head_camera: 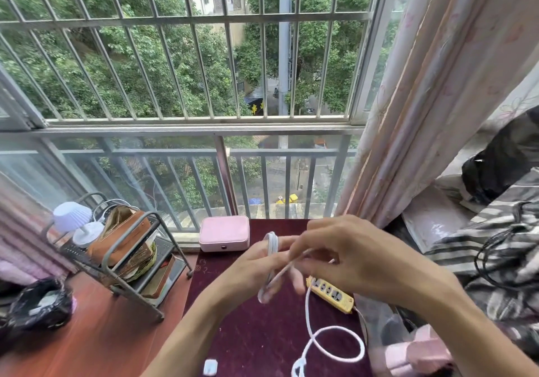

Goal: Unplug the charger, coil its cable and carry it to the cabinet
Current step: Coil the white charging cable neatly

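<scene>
Wound around the extended fingers of the left hand [256,263] are several turns of a thin white charger cable [335,347], the loops crossing the fingers from top to bottom. Close on that hand's right, the right hand [358,257] pinches the running strand between thumb and fingertips, pulled taut toward the coil. Below the pinch the cable drops free, makes one wide loop on the dark maroon velvet-like tabletop [253,333] and runs off the bottom edge. A small white charger block [210,367] lies on the cloth below the left wrist, partly cut off; whether it joins the cable I cannot tell. Just under the right hand sits a yellow power strip [332,293], its visible sockets unoccupied. Beyond both hands rests a pale pink rectangular case [224,233].
</scene>
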{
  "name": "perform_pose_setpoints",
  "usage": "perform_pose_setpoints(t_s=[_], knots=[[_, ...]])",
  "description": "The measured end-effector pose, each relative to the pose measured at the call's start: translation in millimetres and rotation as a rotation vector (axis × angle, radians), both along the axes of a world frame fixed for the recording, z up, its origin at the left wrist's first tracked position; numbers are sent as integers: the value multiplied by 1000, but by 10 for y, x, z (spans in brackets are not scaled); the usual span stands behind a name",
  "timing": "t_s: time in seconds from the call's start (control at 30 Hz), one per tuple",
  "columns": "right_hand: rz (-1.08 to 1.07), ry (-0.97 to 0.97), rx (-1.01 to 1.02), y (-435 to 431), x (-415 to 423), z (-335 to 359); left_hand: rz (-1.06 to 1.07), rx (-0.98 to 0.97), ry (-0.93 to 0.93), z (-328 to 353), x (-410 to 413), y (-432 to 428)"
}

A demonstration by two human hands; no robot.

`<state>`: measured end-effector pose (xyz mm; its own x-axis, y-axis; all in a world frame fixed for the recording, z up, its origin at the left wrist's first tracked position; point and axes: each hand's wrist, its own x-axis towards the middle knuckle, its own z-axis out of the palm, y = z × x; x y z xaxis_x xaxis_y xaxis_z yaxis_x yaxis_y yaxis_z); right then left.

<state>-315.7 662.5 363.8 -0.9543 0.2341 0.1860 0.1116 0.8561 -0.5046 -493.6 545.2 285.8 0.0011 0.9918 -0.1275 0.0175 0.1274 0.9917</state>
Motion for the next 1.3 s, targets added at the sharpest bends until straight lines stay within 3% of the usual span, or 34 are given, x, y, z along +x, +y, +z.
perform_pose_setpoints(t_s=[0.17, 0.5, 0.73, 0.93, 1.07, 1.17, 1.3], knots=[[-26, 95, -190, 279, -194, -38, -35, -88, -227, -100, 82, 57], [-79, 262, -627, 441, -344, -605, -66, 57, -451, -29, 212, 7], [-145, 340, -709, 423, -362, -818, -32, -8, -846, -8, 268, 88], [-266, 429, -924, 256, -408, -1115, -7, 71, -926, 95, 235, 103], [-304, 322, -1061, 84, -466, -1397, 82, 105, -950, 122, 204, 163], [-334, 215, -1043, -49, -493, -1628, 186, 78, -919, 83, 159, 208], [-441, 145, -926, -246, -402, -1774, 300, 75, -733, -20, 32, 264]])
